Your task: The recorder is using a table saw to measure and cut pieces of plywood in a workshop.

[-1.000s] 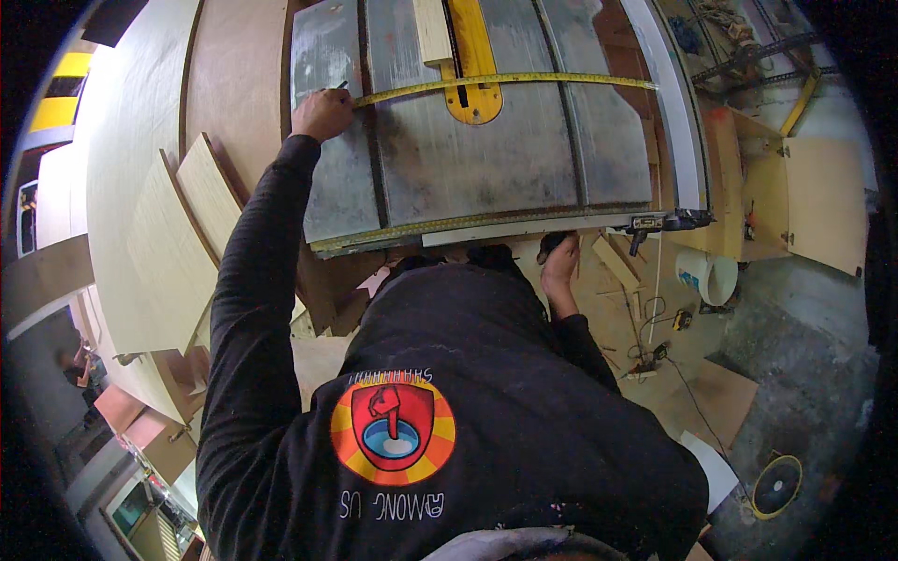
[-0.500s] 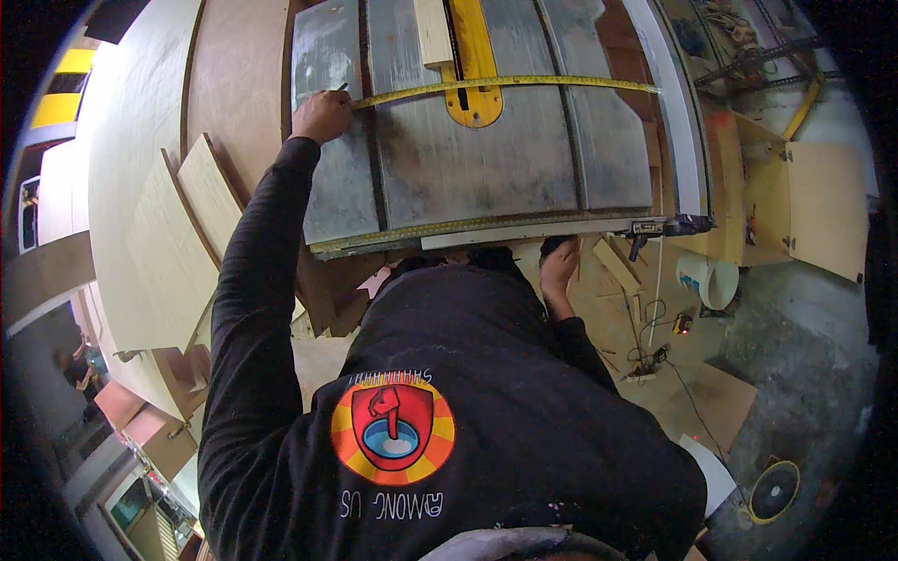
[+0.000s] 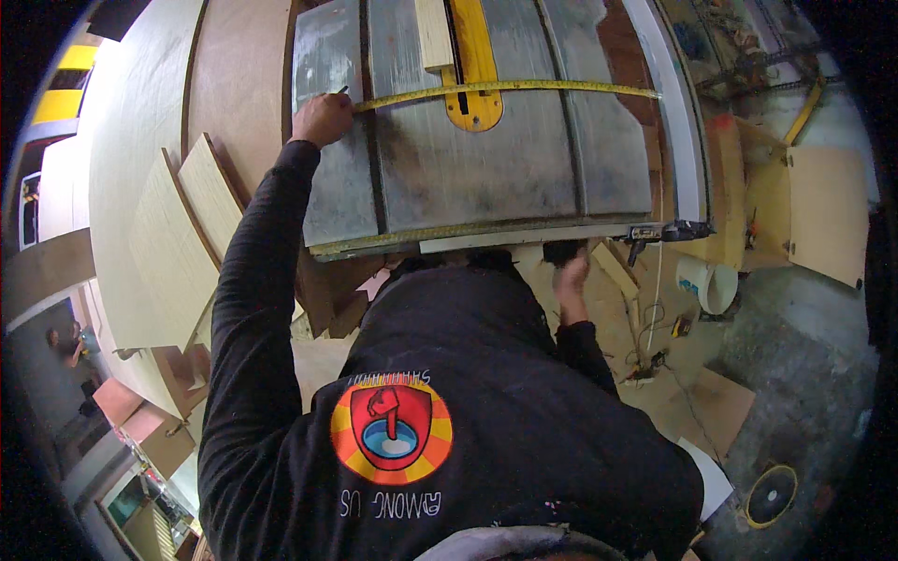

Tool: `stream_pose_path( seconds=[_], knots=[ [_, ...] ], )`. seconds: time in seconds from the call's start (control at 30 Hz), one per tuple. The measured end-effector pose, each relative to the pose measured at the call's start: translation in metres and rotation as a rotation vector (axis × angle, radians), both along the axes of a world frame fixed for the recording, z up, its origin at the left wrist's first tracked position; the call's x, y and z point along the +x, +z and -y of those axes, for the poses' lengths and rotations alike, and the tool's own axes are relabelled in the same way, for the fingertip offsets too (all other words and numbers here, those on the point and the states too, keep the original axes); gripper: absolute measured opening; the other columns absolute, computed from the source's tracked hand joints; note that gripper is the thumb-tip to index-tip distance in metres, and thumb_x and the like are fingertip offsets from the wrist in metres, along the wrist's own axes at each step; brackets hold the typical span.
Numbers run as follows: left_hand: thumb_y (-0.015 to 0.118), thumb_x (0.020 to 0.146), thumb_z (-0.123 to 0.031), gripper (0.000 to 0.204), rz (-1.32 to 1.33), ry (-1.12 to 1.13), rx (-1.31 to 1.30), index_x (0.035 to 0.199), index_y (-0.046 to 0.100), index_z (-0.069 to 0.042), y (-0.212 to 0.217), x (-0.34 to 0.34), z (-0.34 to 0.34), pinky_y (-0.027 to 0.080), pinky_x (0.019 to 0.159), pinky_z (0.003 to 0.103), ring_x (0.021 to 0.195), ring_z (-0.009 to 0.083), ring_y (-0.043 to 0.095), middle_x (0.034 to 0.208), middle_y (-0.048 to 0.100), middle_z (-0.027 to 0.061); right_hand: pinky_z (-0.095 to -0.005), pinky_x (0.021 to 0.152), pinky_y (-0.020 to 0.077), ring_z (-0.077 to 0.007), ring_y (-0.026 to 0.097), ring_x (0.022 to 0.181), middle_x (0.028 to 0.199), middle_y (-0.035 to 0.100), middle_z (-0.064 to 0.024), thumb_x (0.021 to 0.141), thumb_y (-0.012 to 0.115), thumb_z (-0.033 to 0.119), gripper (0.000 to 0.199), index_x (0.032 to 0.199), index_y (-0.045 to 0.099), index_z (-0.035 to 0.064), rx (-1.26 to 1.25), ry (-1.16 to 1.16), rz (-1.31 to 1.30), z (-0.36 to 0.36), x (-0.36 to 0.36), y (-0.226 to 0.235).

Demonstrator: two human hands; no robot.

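The left hand (image 3: 321, 119) pins one end of the yellow tape measure (image 3: 505, 89) with clenched fingers; the tape stretches rightward from them across the grey metal surface (image 3: 505, 178). The right hand (image 3: 571, 277) reaches below the surface's near edge, its fingers' grip hidden.

grey metal saw table (image 3: 486, 178): yellow tape measure (image 3: 505, 89) stretched across top, pale wood strip (image 3: 433, 33) lying at far edge.
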State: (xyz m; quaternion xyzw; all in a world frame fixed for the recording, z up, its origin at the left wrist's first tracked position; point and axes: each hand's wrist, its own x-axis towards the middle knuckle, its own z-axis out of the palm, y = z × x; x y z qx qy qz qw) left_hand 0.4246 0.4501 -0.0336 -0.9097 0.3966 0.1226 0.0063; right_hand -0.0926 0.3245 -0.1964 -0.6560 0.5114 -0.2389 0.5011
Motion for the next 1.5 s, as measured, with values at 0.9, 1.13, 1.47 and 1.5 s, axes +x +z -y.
stream_pose_path(
  seconds=[0.9,1.13,1.47,1.5],
  knots=[
    [0.053,0.088,-0.031,0.025,0.036,-0.055,-0.047,0.092,0.07,-0.013,0.008,-0.01,-0.003,0.051,0.077,0.051,0.087,0.0397,0.064,0.092,0.065,0.0196,-0.0429,0.097,0.0455,-0.0259,0.056,0.11,0.123,0.058,-0.0086,0.099,0.039,0.04,0.042,0.126,0.053,0.011,-0.415,-0.034,0.141,0.162,-0.117,-0.183],
    [0.053,0.09,-0.031,0.024,0.008,-0.089,-0.053,0.092,0.068,-0.012,0.004,-0.001,-0.005,0.051,0.078,0.049,0.089,0.0388,0.063,0.092,0.063,0.0178,-0.043,0.099,0.0438,-0.0264,0.054,0.112,0.124,0.058,-0.0085,0.1,0.038,0.041,0.043,0.126,0.053,0.0112,-0.292,-0.058,0.186,0.139,-0.091,-0.191],
    [0.053,0.091,-0.032,0.025,0.042,-0.042,-0.037,0.094,0.07,-0.014,0.01,-0.012,-0.001,0.051,0.078,0.047,0.091,0.0341,0.063,0.091,0.064,0.0143,-0.038,0.105,0.0393,-0.0263,0.048,0.119,0.131,0.051,-0.0106,0.101,0.036,0.043,0.047,0.133,0.048,0.0103,0.201,0.063,0.346,0.135,-0.125,-0.208],
    [0.054,0.09,-0.032,0.025,0.034,-0.051,-0.039,0.094,0.069,-0.014,0.009,-0.012,0.002,0.051,0.078,0.048,0.091,0.0343,0.063,0.091,0.064,0.0143,-0.038,0.106,0.0392,-0.0263,0.048,0.119,0.132,0.051,-0.0106,0.101,0.036,0.043,0.047,0.133,0.048,0.0103,0.206,0.055,0.348,0.144,-0.125,-0.209]
  ],
)
